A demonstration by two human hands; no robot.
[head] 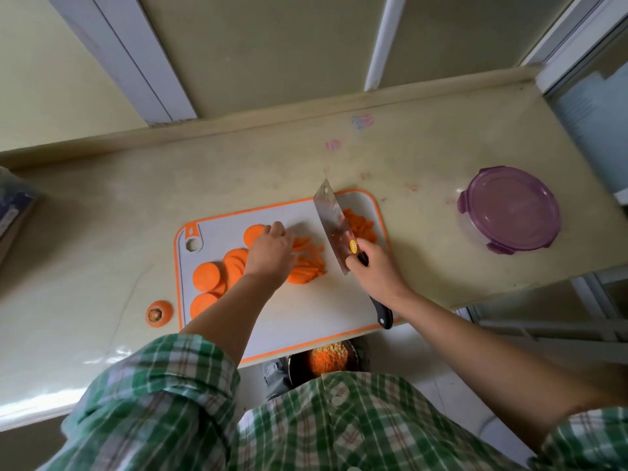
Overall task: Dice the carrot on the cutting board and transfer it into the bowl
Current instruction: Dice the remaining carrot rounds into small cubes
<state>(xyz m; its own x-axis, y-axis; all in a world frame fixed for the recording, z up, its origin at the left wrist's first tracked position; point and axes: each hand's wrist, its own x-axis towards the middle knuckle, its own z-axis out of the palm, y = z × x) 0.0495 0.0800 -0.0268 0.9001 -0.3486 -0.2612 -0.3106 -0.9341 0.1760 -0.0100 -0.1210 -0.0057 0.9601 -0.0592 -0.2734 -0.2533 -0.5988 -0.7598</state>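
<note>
Fingers [278, 229] of our left hand [270, 256] curl down over the fanned carrot strips [307, 265] and hold them on the board, fingertips hidden. Our right hand [375, 270] is wrapped round the handle of the cleaver [331, 226], whose blade stands just right of the strips.

We see the cutting board [306, 311] lying at the counter's [102, 232] near edge, so a heavy chop could nudge it off. The purple container [508, 209] near the right edge is lidded. A dark bowl [326, 362] of diced carrot sits below the near edge, and scraped pieces might miss it. Carrot rounds [207, 275] wait by the board's left edge. Loose strips may slide, drawing our knuckles toward the blade.
</note>
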